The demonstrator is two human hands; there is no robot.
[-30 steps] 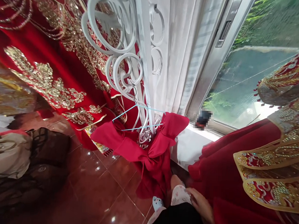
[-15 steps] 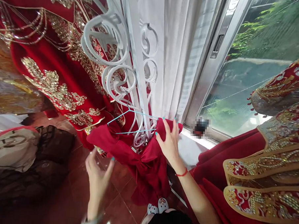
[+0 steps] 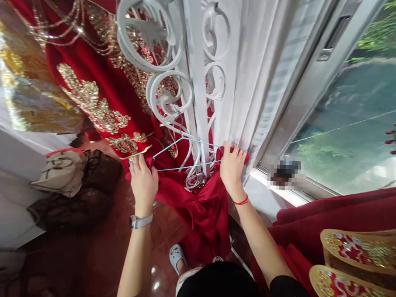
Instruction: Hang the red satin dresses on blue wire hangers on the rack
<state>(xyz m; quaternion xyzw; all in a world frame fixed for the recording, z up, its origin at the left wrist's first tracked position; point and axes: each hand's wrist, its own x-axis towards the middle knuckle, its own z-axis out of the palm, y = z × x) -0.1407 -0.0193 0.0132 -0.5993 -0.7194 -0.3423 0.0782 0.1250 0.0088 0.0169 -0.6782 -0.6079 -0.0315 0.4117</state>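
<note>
A plain red dress hangs from a thin light-blue hanger hooked on the white scrollwork of a metal rack. At the dress's left shoulder, my left hand has its fingers closed over the fabric; a grey watch is on that wrist. On the opposite shoulder, my right hand grips the cloth, and a red cord circles its wrist. Both hands sit near the hanger's two ends. The fingertips are partly hidden by the fabric.
Red garments with gold sequin embroidery hang behind the rack at left. Beside them on the tiled floor lie a beige bag and dark bundles. White curtains and a sliding window stand at right, above more embroidered red clothing.
My left hand has come up from open air onto the left shoulder of the dress and closed. My right hand's spread fingers have closed on the right shoulder. One foot has moved left.
</note>
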